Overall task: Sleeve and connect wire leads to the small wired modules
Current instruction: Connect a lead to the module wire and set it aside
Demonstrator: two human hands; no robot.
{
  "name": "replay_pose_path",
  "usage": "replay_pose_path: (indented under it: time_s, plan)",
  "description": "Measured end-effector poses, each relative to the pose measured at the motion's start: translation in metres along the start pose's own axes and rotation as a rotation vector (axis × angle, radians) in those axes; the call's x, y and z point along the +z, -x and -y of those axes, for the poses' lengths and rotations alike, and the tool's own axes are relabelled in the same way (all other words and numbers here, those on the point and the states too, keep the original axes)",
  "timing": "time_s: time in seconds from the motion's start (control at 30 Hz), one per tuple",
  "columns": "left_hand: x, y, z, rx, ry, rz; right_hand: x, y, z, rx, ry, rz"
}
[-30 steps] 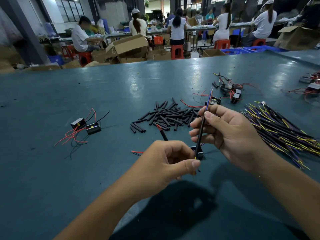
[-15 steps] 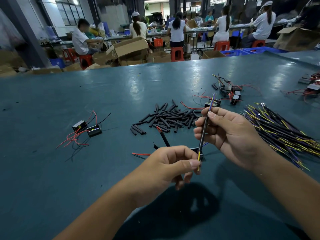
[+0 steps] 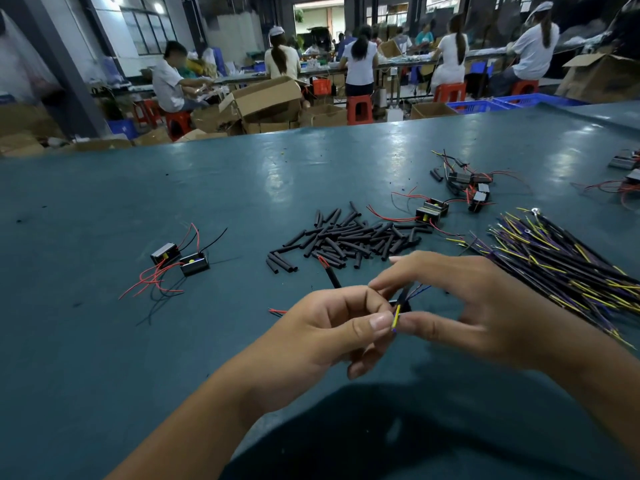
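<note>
Gleaming teal table (image 3: 207,188), workers (image 3: 360,60) behind

cardboard boxes (image 3: 266,98) | red stools (image 3: 359,109) | blue crates (image 3: 485,106), possibly empty

Your table (image 3: 173,341) is dull teal. The cut sleeves (image 3: 349,237) are matte black. The lead (image 3: 396,315) you pinch shows yellow and purple at its tip. The bundle (image 3: 561,261) mixes black, yellow and purple. The two modules (image 3: 180,259) are black with yellow spots and red wires.
</note>
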State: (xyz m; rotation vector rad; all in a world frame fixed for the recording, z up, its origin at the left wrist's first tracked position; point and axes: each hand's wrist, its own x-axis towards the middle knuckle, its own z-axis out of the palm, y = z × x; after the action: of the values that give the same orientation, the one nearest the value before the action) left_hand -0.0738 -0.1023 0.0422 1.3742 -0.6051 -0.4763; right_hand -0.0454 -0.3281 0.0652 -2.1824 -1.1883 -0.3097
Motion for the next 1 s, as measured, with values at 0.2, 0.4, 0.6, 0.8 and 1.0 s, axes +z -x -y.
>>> replay_pose_path:
  time_s: [0.2, 0.4, 0.6, 0.8, 1.0]
  plan:
    - [0.005, -0.002, -0.001, 0.059, 0.056, -0.057, 0.004, 0.000, 0.003, 0.091, -0.237, -0.022]
    - [0.006, -0.002, -0.006, 0.107, -0.171, -0.186, -0.001, -0.001, 0.003, 0.072, -0.172, -0.086]
    - [0.005, -0.002, -0.007, 0.047, -0.236, -0.182, -0.012, 0.000, 0.001, 0.072, -0.062, -0.020]
    - [0.000, 0.000, -0.012, -0.018, -0.265, -0.144, -0.015, 0.000, 0.001, 0.049, -0.033, -0.013]
    - [-0.004, 0.003, -0.017, -0.053, -0.287, -0.100, -0.012, -0.003, 0.001, 0.032, -0.014, 0.007]
